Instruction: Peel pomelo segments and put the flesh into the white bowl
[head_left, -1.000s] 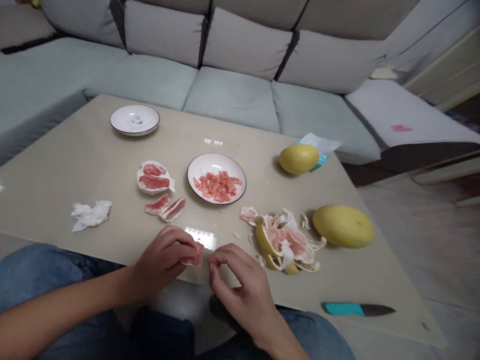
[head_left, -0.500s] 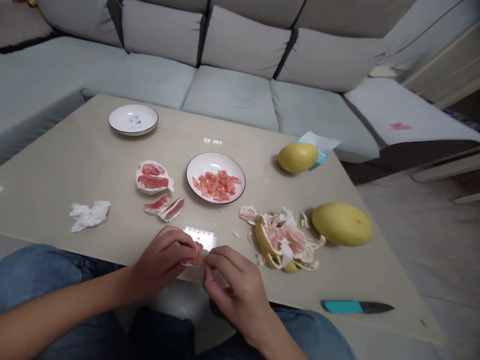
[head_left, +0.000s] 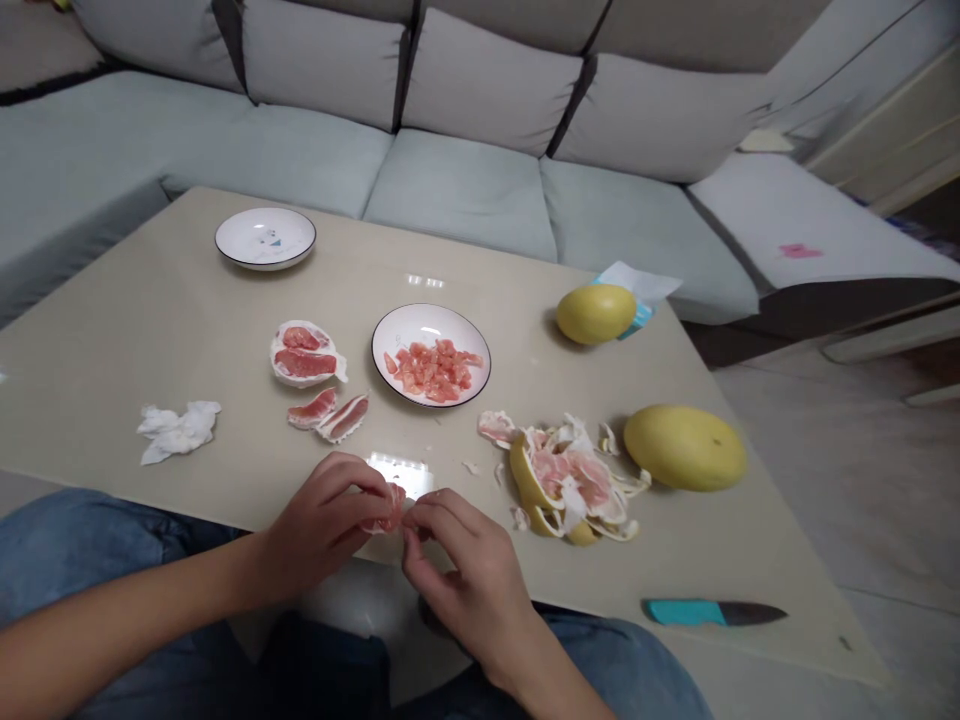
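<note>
Near the table's front edge, my left hand (head_left: 330,515) is closed around a pink pomelo segment (head_left: 385,510). The fingertips of my right hand (head_left: 465,565) are pinched together at the segment's right end; what they grip, if anything, is too small to make out. Beyond my hands, a white plate (head_left: 390,330) holds pink pomelo pieces (head_left: 436,370). Left of it lies a partly opened pomelo chunk (head_left: 306,355) in white pith, with two loose segments (head_left: 343,418) in front. Pomelo peel (head_left: 529,485) with membrane scraps is heaped to the right.
Two whole yellow pomelos (head_left: 684,448) sit on the right side, the farther one by a tissue pack (head_left: 643,292). A turquoise-handled knife (head_left: 712,612) lies at the front right edge. A crumpled tissue (head_left: 180,432) lies left; another plate (head_left: 266,238) stands at the back left.
My right hand has shifted slightly left, closer to the segment. The left hand keeps its hold, and the things on the table have not moved.
</note>
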